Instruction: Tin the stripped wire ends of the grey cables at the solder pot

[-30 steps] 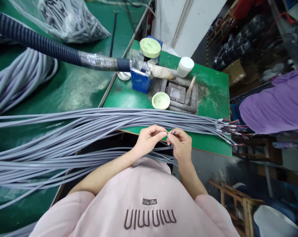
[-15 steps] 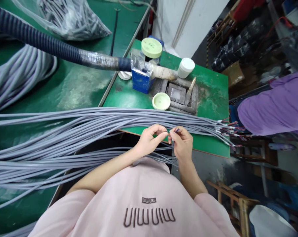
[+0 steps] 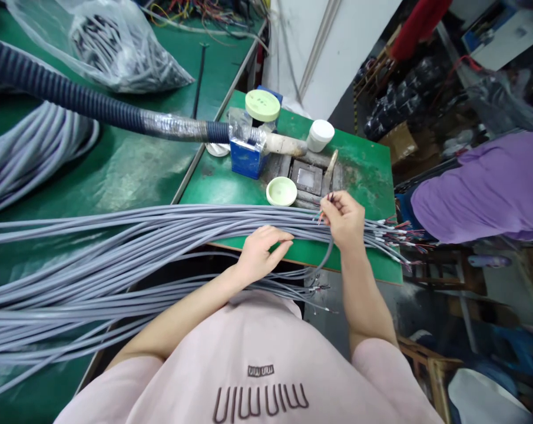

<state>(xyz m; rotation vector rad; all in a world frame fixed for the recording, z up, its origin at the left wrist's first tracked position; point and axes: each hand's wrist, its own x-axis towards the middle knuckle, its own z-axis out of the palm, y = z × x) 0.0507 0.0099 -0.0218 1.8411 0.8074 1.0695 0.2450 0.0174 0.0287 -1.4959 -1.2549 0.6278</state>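
Observation:
Between the thumb and fingers of my right hand (image 3: pixel 344 219) is the end of a grey cable (image 3: pixel 327 252), its thin coloured wires (image 3: pixel 320 217) fanning out toward the left. That hand is over the cable bundle, just in front of the square solder pot (image 3: pixel 309 176). My left hand (image 3: pixel 265 250) rests by the bundle's near edge, thumb and forefinger apart with nothing visible between them. A thick bundle of grey cables (image 3: pixel 195 221) runs across the green bench; its stripped ends (image 3: pixel 396 232) lie at the right. More cables (image 3: pixel 182 288) pass below my left forearm.
Beside the pot stand a pale green dish (image 3: pixel 281 192), a white lidded tub (image 3: pixel 320 135) and a blue box (image 3: pixel 247 159) under a ribbed hose (image 3: pixel 102 109). A bag of cable pieces (image 3: pixel 129 53) lies at the back left. Someone in a purple top (image 3: pixel 482 188) is at the right.
My right hand has moved away from the left, up and rightward toward the pot, carrying the cable end. My left hand has let go of the wires and its fingers have parted.

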